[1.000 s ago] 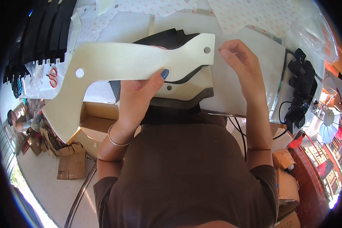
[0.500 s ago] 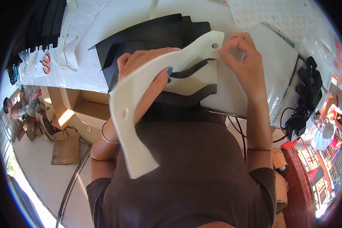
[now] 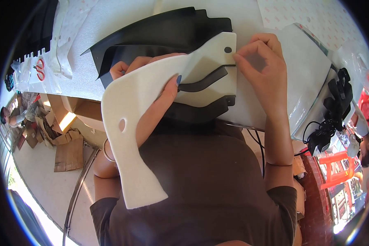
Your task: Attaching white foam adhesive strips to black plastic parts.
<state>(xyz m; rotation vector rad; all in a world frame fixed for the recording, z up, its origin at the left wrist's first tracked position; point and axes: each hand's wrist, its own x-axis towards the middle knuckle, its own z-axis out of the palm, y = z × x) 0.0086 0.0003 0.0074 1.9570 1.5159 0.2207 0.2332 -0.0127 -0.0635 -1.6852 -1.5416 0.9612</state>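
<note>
A curved, off-white felt-like pad (image 3: 123, 96) with holes runs from the black part down over my left forearm, its lower end hanging loose before my shirt. My left hand (image 3: 162, 96) is closed round its middle, the blue-nailed thumb on the near side and the fingers behind. At the pad's right end, beside a round hole, my right hand (image 3: 260, 59) pinches the edge between thumb and index finger. Beneath lies a thin black molded part (image 3: 168, 30) with stepped edges. A dark curved strip (image 3: 205, 82) shows between the white areas there.
Black cables with adapters (image 3: 330, 110) lie on the table's right side, beside clear plastic film (image 3: 311, 82). Red-handled scissors (image 3: 40, 69) rest at the left near more black parts. Cardboard boxes (image 3: 86, 112) stand below left. Other people are at both far sides.
The pad's lower part has swung left and slightly down with my left hand. My right hand keeps its pinch at the right end. The view has shifted slightly.
</note>
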